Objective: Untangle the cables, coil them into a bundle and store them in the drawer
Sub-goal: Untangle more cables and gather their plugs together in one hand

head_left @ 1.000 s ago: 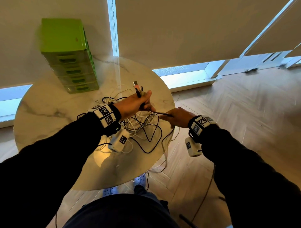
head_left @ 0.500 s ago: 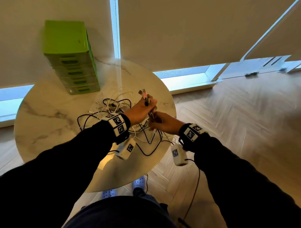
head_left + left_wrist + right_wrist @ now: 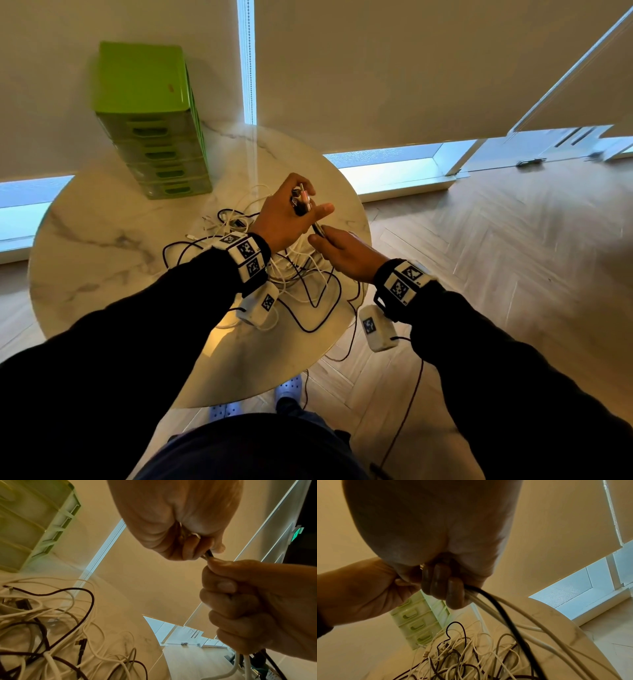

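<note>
Left hand (image 3: 286, 219) clamps a cluster of plugs (image 3: 301, 202) upright between thumb and curled fingers; right hand (image 3: 346, 253) is fisted round the leads (image 3: 489, 601) just below, white and black strands trailing out of the fist toward the pile. Hands almost touching, left at 12 o'clock of right. Likely reason for the hold: gathering the plug ends together in one hand gives a fixed start, and the other hand can run down the strands to draw them free of the tangle (image 3: 274, 270). Most of the cable lies loose and knotted on the round marble table (image 3: 102, 246), under and at 6 to 9 o'clock of the hands; one black loop hangs over the table edge at 5 o'clock. Green drawer unit (image 3: 150, 120) stands at 10 o'clock near the table's far rim, all drawers shut, well apart from the hands. Judged early: untangling under way, no coil formed yet. Writing: a small red mark on the unit's top, unreadable; wrist bands carry black-and-white square code markers, no legible text. No brand visible on cables.
</note>
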The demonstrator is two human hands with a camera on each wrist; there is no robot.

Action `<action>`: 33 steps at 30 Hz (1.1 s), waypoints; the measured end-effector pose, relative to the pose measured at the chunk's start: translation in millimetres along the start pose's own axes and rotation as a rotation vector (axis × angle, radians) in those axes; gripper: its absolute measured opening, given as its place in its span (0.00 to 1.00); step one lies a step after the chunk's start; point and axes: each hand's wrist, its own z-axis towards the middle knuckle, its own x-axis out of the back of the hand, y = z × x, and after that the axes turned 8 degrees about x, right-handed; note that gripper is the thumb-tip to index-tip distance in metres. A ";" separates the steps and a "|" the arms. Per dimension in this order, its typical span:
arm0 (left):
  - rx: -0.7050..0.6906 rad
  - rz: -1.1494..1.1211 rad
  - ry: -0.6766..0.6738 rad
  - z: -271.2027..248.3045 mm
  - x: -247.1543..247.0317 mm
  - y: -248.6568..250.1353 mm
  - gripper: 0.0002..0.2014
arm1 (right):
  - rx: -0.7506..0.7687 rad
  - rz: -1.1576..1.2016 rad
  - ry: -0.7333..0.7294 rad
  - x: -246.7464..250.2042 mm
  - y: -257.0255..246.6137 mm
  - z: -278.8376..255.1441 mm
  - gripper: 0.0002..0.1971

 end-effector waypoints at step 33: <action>0.418 -0.850 -0.128 -7.8 63.4 -29.3 0.22 | -0.115 -0.695 -0.341 5.5 63.1 20.6 0.16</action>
